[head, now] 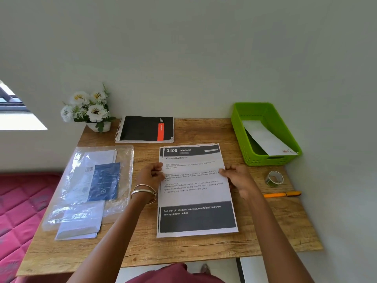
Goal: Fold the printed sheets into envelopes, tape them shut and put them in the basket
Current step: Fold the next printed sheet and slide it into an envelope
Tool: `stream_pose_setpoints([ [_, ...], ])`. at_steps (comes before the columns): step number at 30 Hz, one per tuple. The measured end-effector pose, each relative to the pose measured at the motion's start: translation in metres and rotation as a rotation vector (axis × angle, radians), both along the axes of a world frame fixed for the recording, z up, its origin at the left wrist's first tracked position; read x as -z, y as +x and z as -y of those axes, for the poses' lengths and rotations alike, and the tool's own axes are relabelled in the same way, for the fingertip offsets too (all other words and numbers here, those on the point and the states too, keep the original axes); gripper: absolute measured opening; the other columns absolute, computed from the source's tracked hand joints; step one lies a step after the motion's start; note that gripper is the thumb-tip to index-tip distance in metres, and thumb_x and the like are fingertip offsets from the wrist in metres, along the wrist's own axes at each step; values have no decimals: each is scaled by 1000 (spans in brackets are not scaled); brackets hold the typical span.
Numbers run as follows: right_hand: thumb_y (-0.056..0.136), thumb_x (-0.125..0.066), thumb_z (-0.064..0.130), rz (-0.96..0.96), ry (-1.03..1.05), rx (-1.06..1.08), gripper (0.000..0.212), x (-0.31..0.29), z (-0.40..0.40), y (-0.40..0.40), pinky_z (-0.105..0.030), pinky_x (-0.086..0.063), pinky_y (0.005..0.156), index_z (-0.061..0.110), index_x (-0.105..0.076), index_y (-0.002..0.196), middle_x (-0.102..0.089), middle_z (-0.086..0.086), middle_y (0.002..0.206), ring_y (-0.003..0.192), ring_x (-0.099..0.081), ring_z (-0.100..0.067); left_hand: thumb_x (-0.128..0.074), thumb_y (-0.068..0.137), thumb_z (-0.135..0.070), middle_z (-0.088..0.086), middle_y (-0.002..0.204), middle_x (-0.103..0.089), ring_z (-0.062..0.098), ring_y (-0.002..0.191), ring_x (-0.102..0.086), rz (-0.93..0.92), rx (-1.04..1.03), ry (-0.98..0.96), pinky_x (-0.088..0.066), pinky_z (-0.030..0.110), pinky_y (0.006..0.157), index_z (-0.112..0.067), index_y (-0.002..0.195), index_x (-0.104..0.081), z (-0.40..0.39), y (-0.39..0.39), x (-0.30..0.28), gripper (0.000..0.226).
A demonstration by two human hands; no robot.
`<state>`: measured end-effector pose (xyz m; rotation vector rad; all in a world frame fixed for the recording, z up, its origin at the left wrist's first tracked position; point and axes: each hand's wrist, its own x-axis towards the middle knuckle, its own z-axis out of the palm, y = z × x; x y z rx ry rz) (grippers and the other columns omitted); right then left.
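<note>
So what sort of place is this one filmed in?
Probably a bedroom at home: a small wooden desk pushed into a wall corner, a quilted red mattress right beside it, and a pot of white flowers at the back.

Can't make out much of the small print on the top printed sheet [195, 188], it's too blurry. I see at least one more sheet under it, only slivers poking out at its far and left edges. The basket [263, 158] wall hides the near end of the folded envelope [267, 137]. The plastic sleeve [89, 180] glare smears whatever's inside.
</note>
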<state>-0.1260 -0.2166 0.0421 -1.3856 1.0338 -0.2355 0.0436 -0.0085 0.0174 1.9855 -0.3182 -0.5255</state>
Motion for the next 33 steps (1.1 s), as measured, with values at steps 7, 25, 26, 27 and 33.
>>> stream_pose_setpoints([
  [7,86,-62,-5,163,-5,-62,22,4,3,-8,-27,-56,71,11,-61,102,-71,-8,100,89,-68,-18,-65,85,-23,0,109,-60,14,87,-62,-27,-51,-92,-48,17,60,-15,122,-53,5,-6,-1,40],
  [25,74,-73,-8,182,-76,30,80,0,25,45,-28,-51,69,17,-34,140,-61,-7,103,91,-60,-15,-65,84,-15,-2,89,-71,13,75,-69,-147,36,-29,-55,27,61,-18,94,-62,9,15,5,11],
  [26,73,-73,-8,196,-70,47,80,-1,27,49,-27,-51,66,19,-35,138,-61,-9,102,88,-60,-12,-64,85,-16,-3,88,-71,13,75,-69,-151,36,-27,-55,26,61,-18,94,-62,9,16,6,10],
  [27,72,-74,-9,215,-66,52,77,-3,28,51,-26,-51,64,20,-38,134,-62,-9,98,84,-61,-12,-63,86,-16,-4,87,-71,12,74,-69,-155,34,-23,-55,27,62,-18,94,-62,8,17,7,9],
  [33,77,-68,-10,226,-226,-68,24,-8,35,52,-18,-50,60,13,-67,85,-61,-2,77,70,-56,-10,-50,94,-20,0,89,-69,17,80,-68,-141,14,-36,-53,27,62,-15,96,-62,8,18,8,13],
])
